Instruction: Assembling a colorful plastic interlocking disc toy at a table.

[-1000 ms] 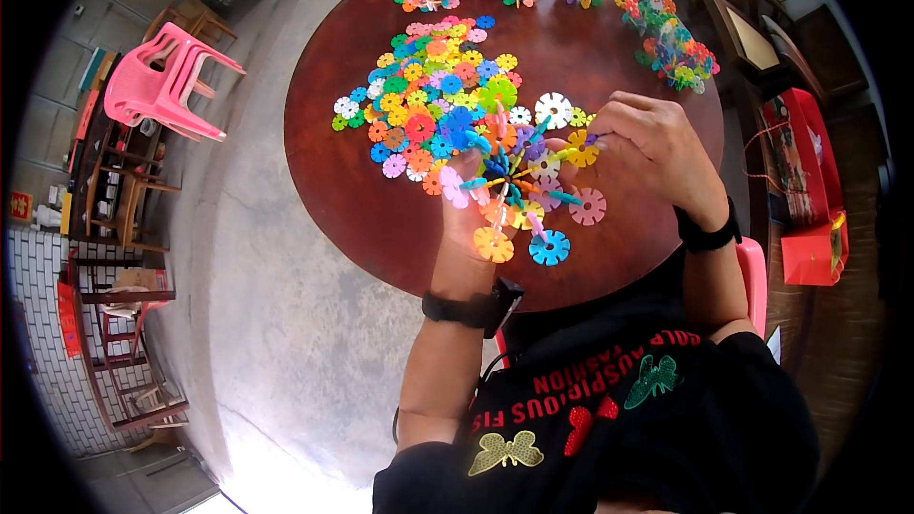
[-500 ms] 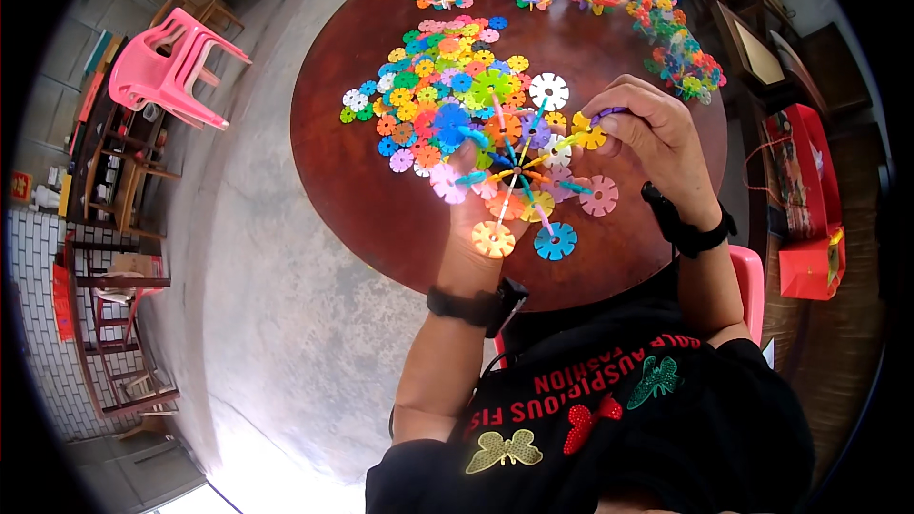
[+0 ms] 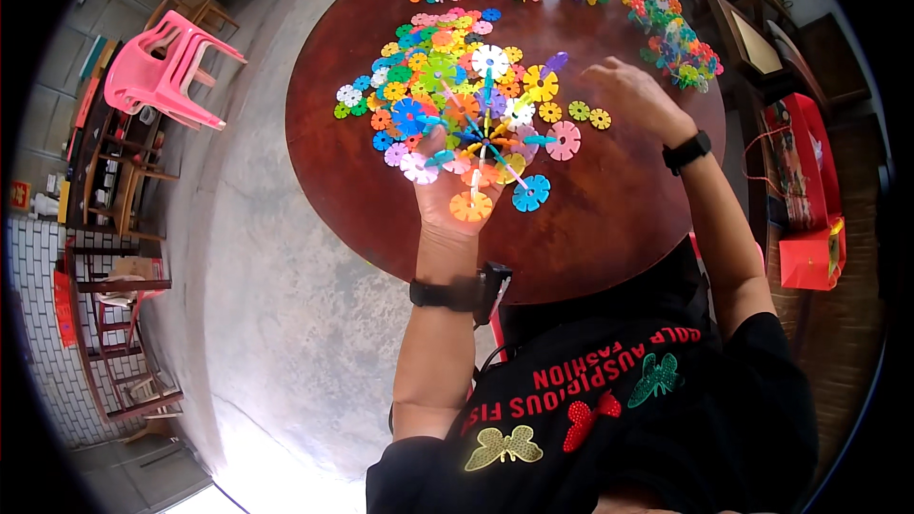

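My left hand is wrapped round the underside of a radial model built from slotted plastic snowflake discs, held over the round table. Its spokes spread from a dark hub and end in upright discs: white, yellow, pink, blue, orange, green. A purple disc sits on the rim of the yellow disc at the upper right spoke. To the right of the model, apart from it, my right hand is over the table, its fingers loosely stretched and slightly blurred, nothing visible in them.
Loose discs lie heaped behind the model on the brown table. Several finished disc clusters line the table's far and right edge. Stacked pink chairs stand at left; a red bag sits at right.
My right hand has let go of the purple disc and moved away from the model, up and to the right. My left hand and the model have shifted slightly left and away from me.
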`<state>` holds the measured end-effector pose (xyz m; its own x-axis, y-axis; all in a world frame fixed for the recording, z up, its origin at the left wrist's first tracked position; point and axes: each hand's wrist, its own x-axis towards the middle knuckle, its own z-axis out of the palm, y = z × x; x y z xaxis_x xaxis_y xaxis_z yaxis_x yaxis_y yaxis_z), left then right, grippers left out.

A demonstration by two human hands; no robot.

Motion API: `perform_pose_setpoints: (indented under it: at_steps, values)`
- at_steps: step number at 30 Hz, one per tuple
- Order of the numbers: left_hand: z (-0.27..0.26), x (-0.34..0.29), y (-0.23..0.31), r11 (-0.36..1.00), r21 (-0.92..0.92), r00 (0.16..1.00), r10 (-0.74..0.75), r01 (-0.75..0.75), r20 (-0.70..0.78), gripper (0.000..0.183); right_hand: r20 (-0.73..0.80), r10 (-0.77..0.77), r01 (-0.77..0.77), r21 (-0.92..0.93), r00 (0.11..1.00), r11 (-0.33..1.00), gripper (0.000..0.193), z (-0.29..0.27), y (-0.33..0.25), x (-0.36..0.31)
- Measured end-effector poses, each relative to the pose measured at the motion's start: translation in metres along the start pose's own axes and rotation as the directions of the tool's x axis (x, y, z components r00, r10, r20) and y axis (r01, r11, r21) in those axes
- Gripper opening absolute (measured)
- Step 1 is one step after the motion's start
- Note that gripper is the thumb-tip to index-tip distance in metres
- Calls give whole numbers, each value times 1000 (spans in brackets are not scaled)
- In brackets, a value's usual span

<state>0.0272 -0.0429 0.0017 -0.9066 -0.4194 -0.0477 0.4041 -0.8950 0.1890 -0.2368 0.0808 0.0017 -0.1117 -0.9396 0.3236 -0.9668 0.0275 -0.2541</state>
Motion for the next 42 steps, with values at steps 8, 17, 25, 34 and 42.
perform_pose_setpoints:
  at_steps: [8,17,25,34,42]
  values:
    - [0,-1,-5,1000,3,1000,17,-17,-13,72,161,219,-187,-190,962,964,26,36,-13,-8]
    - [-2,-2,-6,1000,-15,998,4,-3,57,56,-96,159,-119,334,983,935,16,-7,-52,-18]
    - [8,0,-14,981,176,997,71,-77,42,82,-272,365,-98,669,890,736,6,-47,-112,-34]
    - [1,0,-11,994,83,998,65,-65,2,84,-317,359,-96,618,878,780,9,-46,-116,-34]
    - [12,-3,-17,986,130,994,106,-106,5,84,-344,335,-112,531,877,840,11,-49,-120,-33]
